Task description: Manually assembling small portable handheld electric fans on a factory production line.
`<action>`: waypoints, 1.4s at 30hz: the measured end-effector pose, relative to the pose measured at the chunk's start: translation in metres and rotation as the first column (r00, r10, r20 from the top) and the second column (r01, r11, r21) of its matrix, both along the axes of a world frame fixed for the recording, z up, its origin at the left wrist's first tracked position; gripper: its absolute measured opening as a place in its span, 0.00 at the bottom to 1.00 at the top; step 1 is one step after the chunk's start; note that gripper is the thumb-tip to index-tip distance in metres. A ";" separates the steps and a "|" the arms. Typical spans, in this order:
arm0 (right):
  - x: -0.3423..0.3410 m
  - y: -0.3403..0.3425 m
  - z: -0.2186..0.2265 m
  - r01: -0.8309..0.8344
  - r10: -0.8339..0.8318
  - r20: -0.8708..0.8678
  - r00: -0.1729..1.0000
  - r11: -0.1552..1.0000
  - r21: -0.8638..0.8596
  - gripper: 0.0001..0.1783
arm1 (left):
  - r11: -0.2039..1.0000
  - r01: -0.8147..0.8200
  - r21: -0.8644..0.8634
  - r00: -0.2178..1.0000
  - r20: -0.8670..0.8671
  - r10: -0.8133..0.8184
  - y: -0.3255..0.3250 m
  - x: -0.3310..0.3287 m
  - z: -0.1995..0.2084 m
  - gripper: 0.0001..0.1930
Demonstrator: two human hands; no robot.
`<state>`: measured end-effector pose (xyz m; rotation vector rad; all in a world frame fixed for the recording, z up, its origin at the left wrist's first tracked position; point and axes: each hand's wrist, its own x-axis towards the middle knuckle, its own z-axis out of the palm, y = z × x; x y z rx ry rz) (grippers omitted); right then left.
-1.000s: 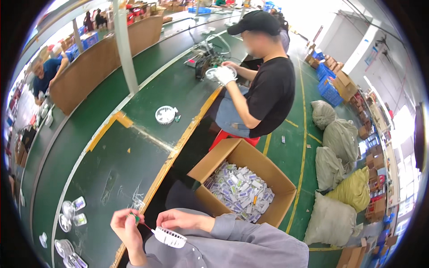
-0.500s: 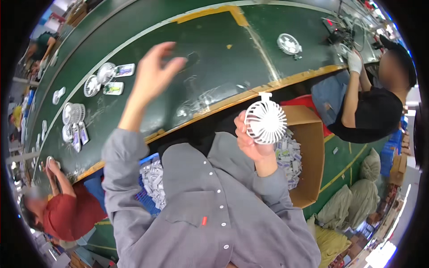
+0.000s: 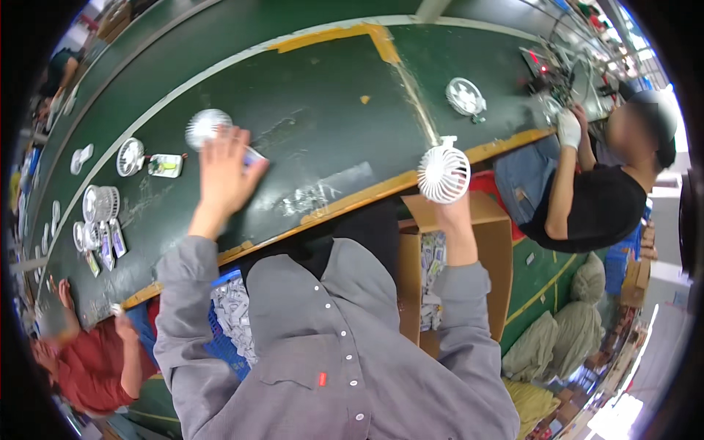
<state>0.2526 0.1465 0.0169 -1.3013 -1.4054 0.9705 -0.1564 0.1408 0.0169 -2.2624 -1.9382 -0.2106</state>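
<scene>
My right hand point(image 3: 456, 213) grips a white handheld fan point(image 3: 444, 174) near the table's front edge. Its round slatted cage faces up and covers most of my fingers. My left hand point(image 3: 226, 172) reaches over the table, fingers stretched out and thumb apart. The fingertips lie over the lower edge of a second white fan head point(image 3: 207, 126). A small purple-and-white pack point(image 3: 253, 156) shows partly beside my thumb, the rest hidden by the hand. To the left lies another white fan head point(image 3: 130, 156) with a green-and-white pack point(image 3: 166, 165) beside it.
More fan heads point(image 3: 100, 203) and packs lie further left on the green table point(image 3: 330, 95). A single fan part point(image 3: 465, 97) lies at right. Below are a cardboard box point(image 3: 499, 271) and a blue crate point(image 3: 226, 345) of small parts. Co-workers sit on both sides.
My left hand has come down onto the fan head, which now lies further right, apart from its neighbour. My right hand has carried its fan a little toward the table edge.
</scene>
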 end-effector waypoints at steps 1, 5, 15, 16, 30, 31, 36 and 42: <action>-0.008 0.015 0.004 0.077 -0.111 -0.218 0.970 0.984 -0.159 0.07 | 0.999 0.052 -0.007 0.998 0.030 -0.051 -0.011 0.014 0.009 0.32; 0.035 0.083 -0.022 0.130 -0.120 0.125 0.985 0.989 -0.071 0.06 | 0.973 0.059 -0.223 0.986 0.165 -0.022 -0.020 0.029 0.048 0.33; 0.071 0.150 -0.018 0.366 -0.515 0.552 0.656 0.857 0.364 0.21 | 0.993 0.009 -0.114 0.993 0.121 0.005 -0.026 -0.010 0.041 0.33; 0.037 0.133 -0.009 0.307 -0.495 0.511 0.702 0.859 0.411 0.24 | 0.994 -0.017 -0.109 0.993 0.114 0.029 -0.030 -0.013 0.040 0.33; -0.140 -0.068 0.010 -0.431 0.311 0.402 0.861 0.866 0.253 0.29 | 0.982 0.126 -0.139 0.849 0.528 -0.034 -0.090 0.065 0.098 0.30; -0.135 -0.074 0.011 -0.444 0.312 0.416 0.854 0.854 0.272 0.30 | 0.975 0.152 -0.160 0.835 0.549 -0.040 -0.095 0.067 0.101 0.29; -0.111 -0.099 0.057 -0.608 0.316 0.771 0.553 0.786 0.113 0.29 | 0.963 0.229 -0.140 0.889 0.432 -0.149 -0.112 0.074 0.106 0.29; -0.103 -0.116 0.084 -0.678 0.459 0.769 0.444 0.734 -0.047 0.25 | 0.949 0.283 -0.140 0.922 0.311 -0.229 -0.116 0.082 0.119 0.26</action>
